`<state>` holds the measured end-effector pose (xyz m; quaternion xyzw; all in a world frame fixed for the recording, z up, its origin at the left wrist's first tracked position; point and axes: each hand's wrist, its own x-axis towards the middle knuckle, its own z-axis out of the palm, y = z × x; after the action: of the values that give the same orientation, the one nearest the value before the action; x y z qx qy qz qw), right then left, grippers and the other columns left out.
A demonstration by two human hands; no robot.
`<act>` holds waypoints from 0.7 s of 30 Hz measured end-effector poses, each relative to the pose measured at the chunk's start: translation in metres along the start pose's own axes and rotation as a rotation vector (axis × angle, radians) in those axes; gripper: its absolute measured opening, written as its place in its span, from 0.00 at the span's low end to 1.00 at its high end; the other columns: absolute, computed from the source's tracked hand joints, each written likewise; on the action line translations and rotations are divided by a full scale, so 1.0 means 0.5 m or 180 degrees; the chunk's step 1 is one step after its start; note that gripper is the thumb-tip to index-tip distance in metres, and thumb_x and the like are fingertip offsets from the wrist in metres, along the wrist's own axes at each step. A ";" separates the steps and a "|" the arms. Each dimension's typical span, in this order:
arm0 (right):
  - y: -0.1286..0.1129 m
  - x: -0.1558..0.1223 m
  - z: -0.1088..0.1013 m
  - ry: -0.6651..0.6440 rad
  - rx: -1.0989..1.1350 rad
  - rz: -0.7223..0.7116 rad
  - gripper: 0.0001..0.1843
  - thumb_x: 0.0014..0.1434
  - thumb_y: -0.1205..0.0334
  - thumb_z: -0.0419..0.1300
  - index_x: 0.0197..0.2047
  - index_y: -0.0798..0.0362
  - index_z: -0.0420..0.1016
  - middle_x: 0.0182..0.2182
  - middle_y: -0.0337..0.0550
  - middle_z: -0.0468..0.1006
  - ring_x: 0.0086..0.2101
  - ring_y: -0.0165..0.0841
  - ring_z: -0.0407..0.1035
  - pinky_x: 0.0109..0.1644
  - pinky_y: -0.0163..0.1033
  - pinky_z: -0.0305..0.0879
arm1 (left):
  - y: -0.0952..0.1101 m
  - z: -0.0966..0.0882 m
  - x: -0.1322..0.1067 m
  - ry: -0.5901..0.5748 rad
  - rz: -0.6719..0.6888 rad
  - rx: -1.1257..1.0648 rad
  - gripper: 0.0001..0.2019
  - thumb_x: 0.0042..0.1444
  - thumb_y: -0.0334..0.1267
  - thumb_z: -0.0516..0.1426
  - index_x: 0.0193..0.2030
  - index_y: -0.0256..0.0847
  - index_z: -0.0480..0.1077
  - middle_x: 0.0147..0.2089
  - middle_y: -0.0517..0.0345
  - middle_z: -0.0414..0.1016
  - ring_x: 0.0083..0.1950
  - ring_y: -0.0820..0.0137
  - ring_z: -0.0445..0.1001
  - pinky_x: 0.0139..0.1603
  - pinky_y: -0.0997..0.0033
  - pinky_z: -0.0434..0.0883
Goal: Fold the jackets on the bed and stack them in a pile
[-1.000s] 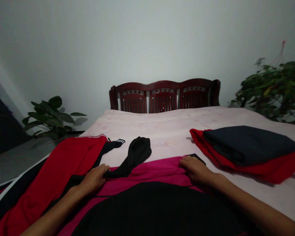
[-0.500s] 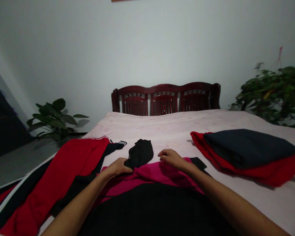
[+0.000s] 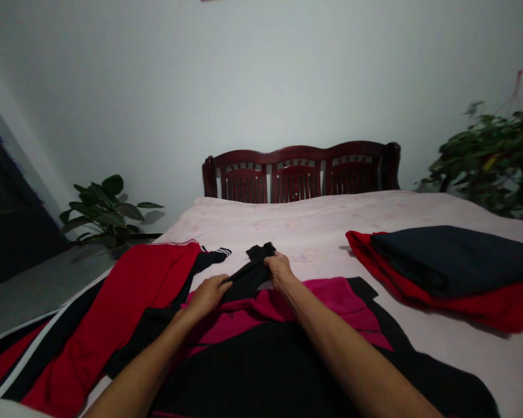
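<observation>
A black and magenta top [image 3: 322, 290] lies spread on the bed in front of me, with a black sleeve reaching out to the lower right. Its black upper part [image 3: 249, 280], perhaps a hood or collar, is stretched between my two hands. My left hand [image 3: 209, 295] pinches the near left edge of this black cloth. Farther up on the right, my right hand [image 3: 279, 270] is closed on the same cloth, thumb and fingers together. The cloth's far end [image 3: 261, 251] rests beyond my right hand on the pink sheet.
Left of the top lie red and navy clothes [image 3: 143, 273] with white stripes. On the right sits a folded pile, navy cloth [image 3: 457, 258] over red cloth [image 3: 474, 310]. The pink bed sheet [image 3: 317, 223] runs back to a dark wooden headboard [image 3: 300, 174]. Leafy plants [image 3: 108, 212] flank the bed.
My right hand has moved left and taken hold of the black cloth. The bunched cloth is now pulled out longer between both hands. My view has shifted slightly.
</observation>
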<state>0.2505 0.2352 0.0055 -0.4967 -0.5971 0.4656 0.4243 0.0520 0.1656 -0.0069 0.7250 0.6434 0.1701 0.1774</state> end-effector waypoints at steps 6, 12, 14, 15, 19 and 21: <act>0.069 -0.126 -0.066 0.0572 0.0850 0.0336 0.24 0.39 0.70 0.49 0.43 0.51 0.67 0.26 0.37 0.71 0.31 0.31 0.71 0.42 0.37 0.73 | -0.057 -0.041 0.042 -0.0418 0.0114 -0.0161 0.15 0.58 0.48 0.53 0.36 0.40 0.76 0.34 0.60 0.79 0.37 0.65 0.75 0.37 0.72 0.69; 0.087 -0.112 -0.102 0.0828 0.0305 0.0495 0.20 0.49 0.66 0.51 0.47 0.54 0.68 0.33 0.46 0.74 0.39 0.39 0.73 0.45 0.44 0.72 | -0.020 -0.028 -0.005 -0.0060 0.0044 0.0253 0.16 0.53 0.38 0.59 0.49 0.44 0.73 0.49 0.54 0.77 0.52 0.60 0.73 0.51 0.66 0.66; 0.063 -0.077 -0.117 0.1015 -0.0183 0.0281 0.26 0.55 0.60 0.53 0.57 0.54 0.64 0.47 0.53 0.73 0.51 0.43 0.68 0.53 0.46 0.68 | 0.021 -0.012 -0.041 0.0320 0.0241 0.0431 0.16 0.58 0.40 0.56 0.54 0.45 0.69 0.55 0.51 0.73 0.58 0.59 0.68 0.57 0.62 0.62; 0.051 -0.061 -0.121 0.0987 -0.0716 0.0181 0.29 0.57 0.56 0.55 0.61 0.55 0.62 0.53 0.56 0.69 0.56 0.45 0.64 0.56 0.48 0.66 | 0.042 0.000 -0.058 0.0446 0.0423 0.0553 0.14 0.61 0.42 0.55 0.52 0.46 0.69 0.53 0.51 0.73 0.57 0.59 0.68 0.57 0.61 0.62; 0.028 -0.022 -0.107 0.0127 -0.3029 -0.0157 0.28 0.63 0.50 0.58 0.61 0.57 0.65 0.56 0.59 0.69 0.54 0.48 0.66 0.53 0.56 0.68 | 0.096 0.067 -0.097 0.0156 0.0766 0.1223 0.17 0.58 0.41 0.58 0.54 0.46 0.68 0.53 0.50 0.72 0.52 0.56 0.70 0.50 0.58 0.64; 0.030 -0.014 -0.097 -0.0228 -0.3208 -0.0427 0.22 0.64 0.52 0.59 0.58 0.55 0.69 0.54 0.52 0.72 0.50 0.42 0.70 0.51 0.53 0.70 | 0.098 0.092 -0.094 0.0036 0.0543 0.1458 0.18 0.57 0.36 0.58 0.55 0.43 0.67 0.54 0.46 0.71 0.53 0.54 0.70 0.49 0.56 0.64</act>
<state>0.3016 0.2359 0.0005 -0.5839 -0.7923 0.1081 0.1402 0.1114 0.1116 -0.0248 0.7971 0.6026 0.0382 -0.0102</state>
